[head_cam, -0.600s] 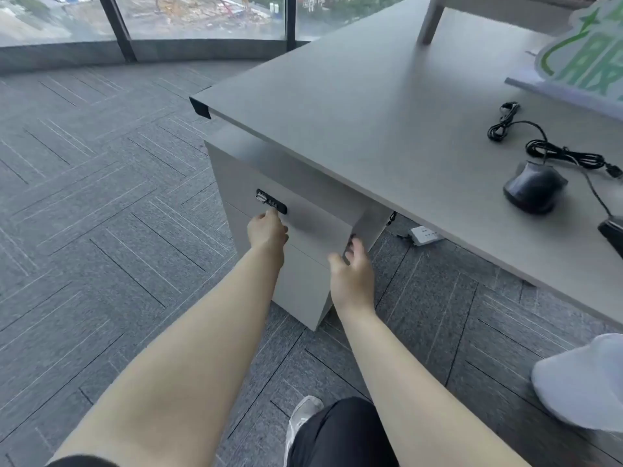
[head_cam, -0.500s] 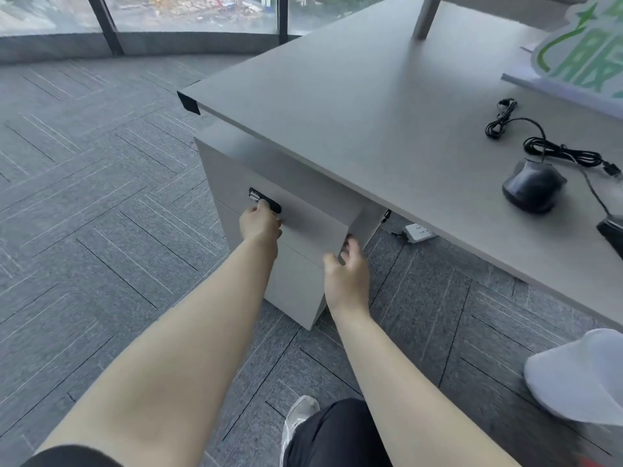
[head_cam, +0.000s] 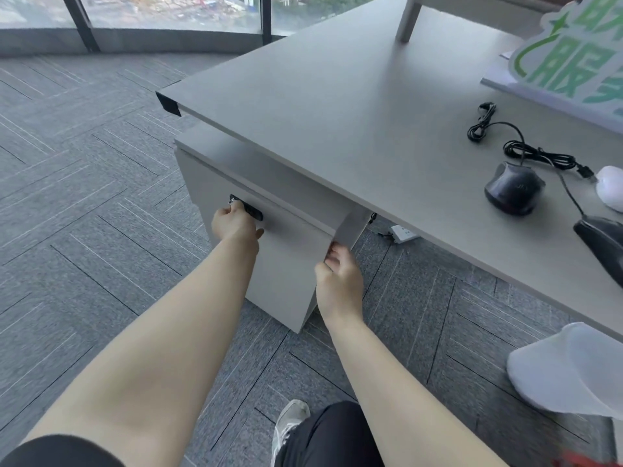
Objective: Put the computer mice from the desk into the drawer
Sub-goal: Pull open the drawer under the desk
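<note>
A grey drawer cabinet (head_cam: pixel 290 264) stands under the grey desk (head_cam: pixel 337 106). My left hand (head_cam: pixel 236 224) is closed on the black handle (head_cam: pixel 247 207) of the top drawer. My right hand (head_cam: pixel 338 279) curls its fingers around the right front corner of the drawer front. On the desk at the right lie a black wired mouse (head_cam: pixel 514 188), a white mouse (head_cam: pixel 612 190) at the frame edge, and a second black mouse (head_cam: pixel 603 242) partly cut off. The drawer looks shut or barely open.
A coiled black cable (head_cam: pixel 485 126) trails from the black mouse. A green and white sign (head_cam: pixel 573 55) stands at the back right. A white cap (head_cam: pixel 566 372) lies low on the right. A white power strip (head_cam: pixel 403 233) rests on the carpet under the desk.
Both hands stay on the drawer front. The view has shifted slightly, and the white mouse now shows at the right edge.
</note>
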A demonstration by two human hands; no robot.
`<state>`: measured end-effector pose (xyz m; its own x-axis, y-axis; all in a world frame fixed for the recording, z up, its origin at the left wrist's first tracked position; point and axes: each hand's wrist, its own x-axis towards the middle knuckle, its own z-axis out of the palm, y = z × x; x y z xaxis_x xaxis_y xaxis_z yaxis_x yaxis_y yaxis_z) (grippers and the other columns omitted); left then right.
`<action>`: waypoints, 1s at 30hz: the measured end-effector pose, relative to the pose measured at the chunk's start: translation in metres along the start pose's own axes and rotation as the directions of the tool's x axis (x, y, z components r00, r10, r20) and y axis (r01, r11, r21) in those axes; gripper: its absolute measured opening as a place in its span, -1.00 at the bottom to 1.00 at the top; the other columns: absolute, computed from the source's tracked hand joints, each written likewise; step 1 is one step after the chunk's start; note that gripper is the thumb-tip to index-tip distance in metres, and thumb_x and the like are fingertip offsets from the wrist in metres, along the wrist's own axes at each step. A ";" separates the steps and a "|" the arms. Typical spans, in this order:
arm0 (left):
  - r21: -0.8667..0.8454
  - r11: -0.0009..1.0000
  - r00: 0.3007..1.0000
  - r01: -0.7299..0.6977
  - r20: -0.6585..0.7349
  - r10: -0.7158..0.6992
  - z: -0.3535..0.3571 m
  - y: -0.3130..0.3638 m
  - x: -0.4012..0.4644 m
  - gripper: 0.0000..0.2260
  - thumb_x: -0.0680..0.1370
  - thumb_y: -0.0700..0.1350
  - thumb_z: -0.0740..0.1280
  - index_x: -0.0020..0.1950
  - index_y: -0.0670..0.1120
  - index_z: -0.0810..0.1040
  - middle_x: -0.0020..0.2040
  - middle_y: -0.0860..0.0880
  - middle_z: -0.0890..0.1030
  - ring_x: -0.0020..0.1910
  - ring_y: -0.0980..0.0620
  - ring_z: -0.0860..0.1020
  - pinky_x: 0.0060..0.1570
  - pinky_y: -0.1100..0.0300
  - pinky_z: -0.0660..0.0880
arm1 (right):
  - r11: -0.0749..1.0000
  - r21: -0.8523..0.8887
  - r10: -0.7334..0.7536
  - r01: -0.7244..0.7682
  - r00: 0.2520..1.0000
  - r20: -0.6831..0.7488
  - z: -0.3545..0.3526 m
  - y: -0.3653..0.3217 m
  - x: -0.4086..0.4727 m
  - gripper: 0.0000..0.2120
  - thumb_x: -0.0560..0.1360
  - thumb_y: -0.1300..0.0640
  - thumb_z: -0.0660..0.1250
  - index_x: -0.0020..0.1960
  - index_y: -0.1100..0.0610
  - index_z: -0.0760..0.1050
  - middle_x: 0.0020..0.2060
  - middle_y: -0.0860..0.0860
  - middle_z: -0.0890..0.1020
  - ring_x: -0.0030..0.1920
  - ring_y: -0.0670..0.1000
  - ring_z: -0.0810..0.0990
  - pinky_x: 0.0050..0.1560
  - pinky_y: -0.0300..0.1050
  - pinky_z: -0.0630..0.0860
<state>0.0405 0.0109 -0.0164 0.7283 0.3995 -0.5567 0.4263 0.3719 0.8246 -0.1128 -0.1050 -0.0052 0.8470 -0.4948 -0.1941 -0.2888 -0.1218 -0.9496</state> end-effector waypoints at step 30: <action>-0.078 0.997 0.995 -0.031 -0.093 0.023 -0.295 -0.020 -0.080 -0.87 0.65 -0.11 0.20 0.08 -0.11 0.50 0.22 -0.19 0.61 0.21 -0.14 0.60 -0.24 -0.04 0.63 | 0.919 -0.231 -0.130 0.320 0.798 0.589 0.023 0.015 -0.201 -0.74 0.42 -0.09 0.49 -0.30 0.02 0.52 -0.49 -0.17 0.53 -0.43 -0.20 0.43 -0.34 -0.31 0.37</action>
<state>-0.1842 0.2192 -0.0179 0.6850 0.4843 -0.5443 0.3609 0.4235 0.8309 -0.2767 0.0127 0.0143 0.9760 0.1277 -0.1767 -0.0975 -0.4694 -0.8776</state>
